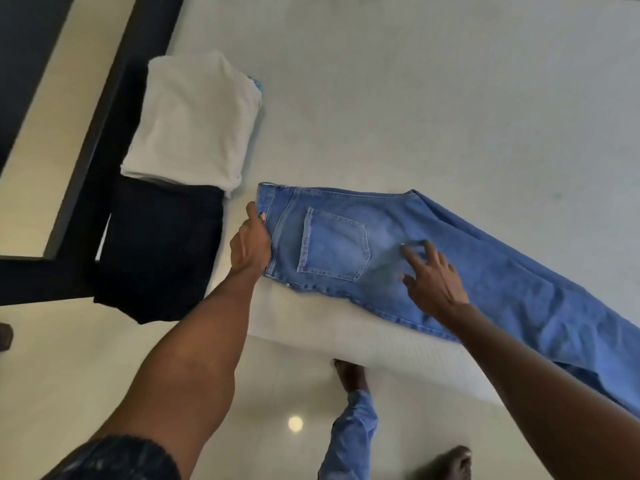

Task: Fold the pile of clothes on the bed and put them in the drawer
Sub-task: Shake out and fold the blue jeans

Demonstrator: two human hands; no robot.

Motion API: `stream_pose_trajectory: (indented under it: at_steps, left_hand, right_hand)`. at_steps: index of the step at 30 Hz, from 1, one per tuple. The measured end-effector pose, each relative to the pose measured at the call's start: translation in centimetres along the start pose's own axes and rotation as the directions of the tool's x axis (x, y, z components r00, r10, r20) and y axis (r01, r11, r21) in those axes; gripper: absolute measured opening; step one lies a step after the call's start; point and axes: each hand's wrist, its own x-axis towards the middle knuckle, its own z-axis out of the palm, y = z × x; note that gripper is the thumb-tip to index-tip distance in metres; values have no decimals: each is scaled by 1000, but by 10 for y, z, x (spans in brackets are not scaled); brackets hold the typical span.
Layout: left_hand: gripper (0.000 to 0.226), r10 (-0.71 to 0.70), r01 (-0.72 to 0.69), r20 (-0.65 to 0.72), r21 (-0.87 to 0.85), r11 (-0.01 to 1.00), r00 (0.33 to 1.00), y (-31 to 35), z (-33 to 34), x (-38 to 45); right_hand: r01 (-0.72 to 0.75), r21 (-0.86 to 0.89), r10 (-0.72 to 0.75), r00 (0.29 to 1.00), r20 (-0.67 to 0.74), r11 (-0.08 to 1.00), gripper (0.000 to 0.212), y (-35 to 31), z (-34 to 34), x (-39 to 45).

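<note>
Two hands are working the blue jeans (433,258), which are lying folded lengthwise across the centre of the frame on the white mattress (415,98), waistband at centre left and legs running off toward the lower right. Your left hand (251,242) is pinching the waistband edge, probably anchoring it so the denim is not sliding. Your right hand (433,278) is lying open, fingers spread, on the seat beside the back pocket (332,249), seemingly smoothing the fabric flat before the next fold. At upper left, a folded white garment (194,123) and a folded dark garment (159,251) are waiting at the mattress edge, apparently staged for the drawer, which is not showing.
</note>
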Motion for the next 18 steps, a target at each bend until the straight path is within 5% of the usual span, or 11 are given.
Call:
stream_pose_trajectory:
  at_steps: [4,6,9,12,16,18]
  left_hand:
    - [66,-23,49,-154,164,985,988,15,21,-10]
    - [59,227,-208,-181,117,971,957,42,33,-32]
    - [60,618,-634,145,161,756,773,71,74,-75]
    - [69,550,-616,295,224,755,781,65,97,-83]
    - [72,277,-486,479,394,780,833,83,91,-76]
    - [72,165,-395,468,450,801,868,113,88,-93]
  right_hand:
    - [-59,-163,89,979,182,985,75,-10,11,7]
    - [-100,-141,126,973,193,985,75,-18,10,5]
    - [-82,-90,98,978,186,993,73,-14,3,-6]
    - [-39,-105,61,976,210,994,70,21,8,-26]
    - [-428,-3,419,883,213,904,75,96,18,-75]
    - [-464,20,450,867,215,885,80,110,25,-92]
